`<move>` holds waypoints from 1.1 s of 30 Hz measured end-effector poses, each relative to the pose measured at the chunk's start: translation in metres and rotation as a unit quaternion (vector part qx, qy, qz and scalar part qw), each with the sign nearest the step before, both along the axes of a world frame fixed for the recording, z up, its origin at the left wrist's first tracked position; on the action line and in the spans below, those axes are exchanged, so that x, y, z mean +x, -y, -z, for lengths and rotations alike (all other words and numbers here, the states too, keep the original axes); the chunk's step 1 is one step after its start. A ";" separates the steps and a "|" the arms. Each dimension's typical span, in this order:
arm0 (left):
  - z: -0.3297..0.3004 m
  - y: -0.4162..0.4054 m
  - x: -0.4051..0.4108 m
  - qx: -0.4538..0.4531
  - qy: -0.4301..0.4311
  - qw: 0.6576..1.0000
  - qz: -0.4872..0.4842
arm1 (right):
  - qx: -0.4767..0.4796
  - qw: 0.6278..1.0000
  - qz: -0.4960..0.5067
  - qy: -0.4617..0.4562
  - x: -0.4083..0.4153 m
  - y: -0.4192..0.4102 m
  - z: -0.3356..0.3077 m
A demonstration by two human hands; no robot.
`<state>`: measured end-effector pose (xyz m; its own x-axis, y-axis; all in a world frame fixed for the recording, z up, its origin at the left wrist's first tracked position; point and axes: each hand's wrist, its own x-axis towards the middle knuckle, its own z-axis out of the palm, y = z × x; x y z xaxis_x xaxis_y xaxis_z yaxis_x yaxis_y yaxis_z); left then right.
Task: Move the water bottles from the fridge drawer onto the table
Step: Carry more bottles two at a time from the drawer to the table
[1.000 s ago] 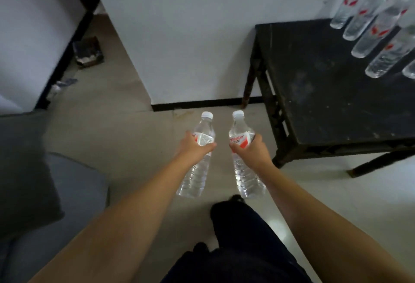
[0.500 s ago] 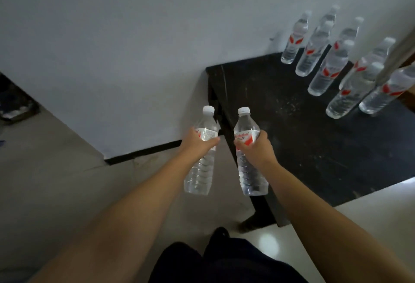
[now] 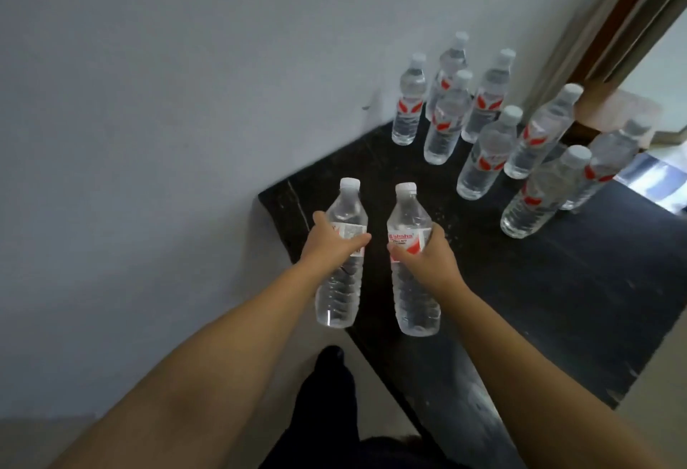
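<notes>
Bottles come first: two clear water bottles with white caps and red-and-white labels are held upright in the middle of the frame, one per hand. The left hand (image 3: 332,241) is wrapped around the label of the left bottle (image 3: 340,260), and the right hand (image 3: 423,260) grips the right bottle (image 3: 412,264) the same way, fingers closed over the label. Both bottles hang in the air above the near left corner of the black tabletop (image 3: 557,301); the base of the left one sits at the tabletop's edge in the picture, while the right one is over the dark surface.

This looks like the carrying step near its end, with the setting-down not yet done. The next move calls for lowering both bottles straight down onto bare tabletop, keeping them vertical so they stand, then opening the fingers. The left bottle probably needs to travel further in from the edge before release.

Counting: two bottles in hand, and nine standing bottles (image 3: 483,156) grouped in the upper right of the frame, close together toward the pale wall (image 3: 148,96). That makes eleven in view. The fridge drawer is not in view, so I cannot tell how many remain there.

At the bottom edge, dark trousers and a shoe show over the light floor (image 3: 37,439).
</notes>
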<state>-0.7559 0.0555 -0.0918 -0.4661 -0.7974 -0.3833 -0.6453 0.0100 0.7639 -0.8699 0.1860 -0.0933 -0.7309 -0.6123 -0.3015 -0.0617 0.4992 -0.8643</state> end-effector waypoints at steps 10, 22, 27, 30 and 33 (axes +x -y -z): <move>-0.022 0.148 -0.128 -0.019 -0.065 0.996 0.065 | -0.048 0.990 0.128 -0.015 -0.083 0.124 -0.012; 0.011 0.197 -0.178 -0.021 -0.112 0.987 0.113 | -0.047 0.981 0.185 -0.035 -0.116 0.167 0.016; 0.011 0.195 -0.176 -0.024 -0.122 0.983 0.136 | -0.039 0.982 0.179 -0.052 -0.115 0.168 0.017; 0.011 0.194 -0.174 -0.050 -0.106 0.983 0.139 | -0.036 0.983 0.173 -0.042 -0.115 0.163 0.021; 0.010 0.192 -0.168 -0.056 -0.074 0.986 0.138 | -0.029 0.985 0.170 -0.007 -0.111 0.155 0.026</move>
<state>-0.9243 -0.1365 -0.1015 -0.7156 -0.6657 -0.2114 -0.4873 0.2590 0.8340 -0.9807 0.0310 -0.1194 -0.9007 -0.3470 -0.2613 0.0879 0.4435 -0.8920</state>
